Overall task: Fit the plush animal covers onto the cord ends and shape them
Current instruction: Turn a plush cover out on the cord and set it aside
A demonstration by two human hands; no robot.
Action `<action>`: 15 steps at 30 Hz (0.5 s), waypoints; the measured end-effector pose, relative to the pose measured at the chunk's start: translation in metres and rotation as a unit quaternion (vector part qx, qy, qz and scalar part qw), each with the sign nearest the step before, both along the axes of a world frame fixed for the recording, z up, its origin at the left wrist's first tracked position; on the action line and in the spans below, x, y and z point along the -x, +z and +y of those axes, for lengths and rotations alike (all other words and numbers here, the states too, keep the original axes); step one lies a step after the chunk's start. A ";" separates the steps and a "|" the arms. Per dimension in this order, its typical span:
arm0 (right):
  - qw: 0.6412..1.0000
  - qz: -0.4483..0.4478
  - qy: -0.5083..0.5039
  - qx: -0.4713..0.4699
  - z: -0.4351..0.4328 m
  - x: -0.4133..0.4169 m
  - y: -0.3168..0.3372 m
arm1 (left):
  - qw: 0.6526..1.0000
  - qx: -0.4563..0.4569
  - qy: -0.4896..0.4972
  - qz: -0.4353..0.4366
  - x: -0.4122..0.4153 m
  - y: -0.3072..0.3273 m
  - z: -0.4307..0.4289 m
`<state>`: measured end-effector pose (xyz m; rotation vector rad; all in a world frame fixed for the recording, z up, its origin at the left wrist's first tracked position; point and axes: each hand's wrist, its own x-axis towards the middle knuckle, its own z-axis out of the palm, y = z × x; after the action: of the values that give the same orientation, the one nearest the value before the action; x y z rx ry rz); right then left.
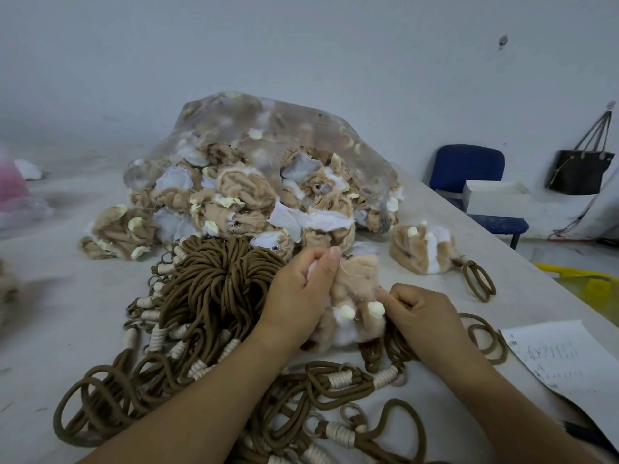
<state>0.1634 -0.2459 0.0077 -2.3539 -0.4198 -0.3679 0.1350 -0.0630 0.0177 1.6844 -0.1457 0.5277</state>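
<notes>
The plush cover [355, 289] is held between both hands, just above the table [67, 296]. The left hand [298, 299] grips its upper left edge, with the thumb pressed on a bit of white lining. The right hand [422, 316] pinches its right side beside a cream pom. The cover's long axis runs away from the person. Brown cord loops [376, 354] hang out of its near end, so the next pull probably draws the fabric toward that end. Behind the cover, an open clear plastic bag [301, 122] spills more covers. To the cover's left lies the cord bundle [214, 289], and behind it to the right sits a finished piece [422, 249].
</notes>
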 end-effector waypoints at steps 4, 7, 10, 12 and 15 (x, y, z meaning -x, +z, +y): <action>0.999 -0.005 -0.018 0.036 -0.005 -0.006 0.000 | 0.998 0.039 0.023 -0.030 -0.001 0.000 0.004; 0.999 -0.008 -0.032 0.025 -0.012 -0.008 0.002 | 0.997 0.051 0.030 -0.040 -0.002 0.001 0.007; 0.999 -0.020 -0.023 0.029 -0.013 -0.008 0.005 | 0.998 0.037 0.025 -0.036 -0.002 0.000 0.007; 0.998 -0.030 -0.022 0.041 -0.013 -0.008 0.006 | 0.999 0.021 0.018 -0.038 -0.001 0.000 0.006; 0.998 -0.043 -0.016 0.047 -0.015 -0.008 0.009 | 0.999 0.009 0.010 -0.030 0.000 0.000 0.005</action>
<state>0.1717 -0.2612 0.0165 -2.4447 -0.4495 -0.4747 0.1346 -0.0580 0.0177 1.6546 -0.1672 0.5934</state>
